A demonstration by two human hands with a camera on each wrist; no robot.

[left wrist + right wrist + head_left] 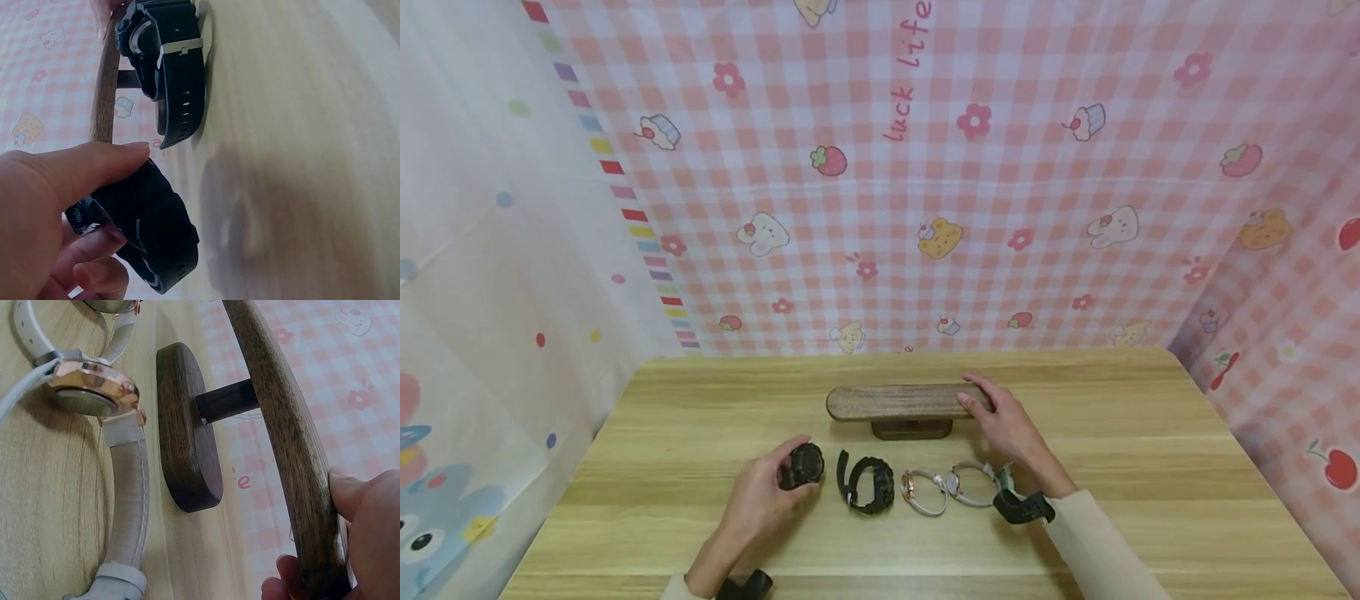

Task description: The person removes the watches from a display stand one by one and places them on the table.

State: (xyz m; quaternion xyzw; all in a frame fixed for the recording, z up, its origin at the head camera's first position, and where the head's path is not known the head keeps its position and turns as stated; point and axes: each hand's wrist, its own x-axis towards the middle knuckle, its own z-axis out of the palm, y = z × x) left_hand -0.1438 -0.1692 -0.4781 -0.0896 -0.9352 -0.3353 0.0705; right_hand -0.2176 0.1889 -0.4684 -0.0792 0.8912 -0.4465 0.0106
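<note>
My left hand [758,497] holds a black wristwatch [806,463] between thumb and fingers, just above the table; in the left wrist view its black strap [156,219] hangs curved below the thumb. With its thumb on the near side, my right hand [1013,432] grips the right end of a dark wooden watch stand [895,402]. This stand has a horizontal bar on a short post and a rounded base [181,431], which sits on the table. No watch hangs on the bar. Another black watch [872,485] stands on its side near my left hand.
Two watches with pale straps and rose-gold cases, one in the middle [927,493] and one further right [973,485], stand in front of the stand. A greenish thing [1006,477] is partly hidden by the right wrist camera. Checked cloth [880,200] hangs behind the wooden table [1150,467].
</note>
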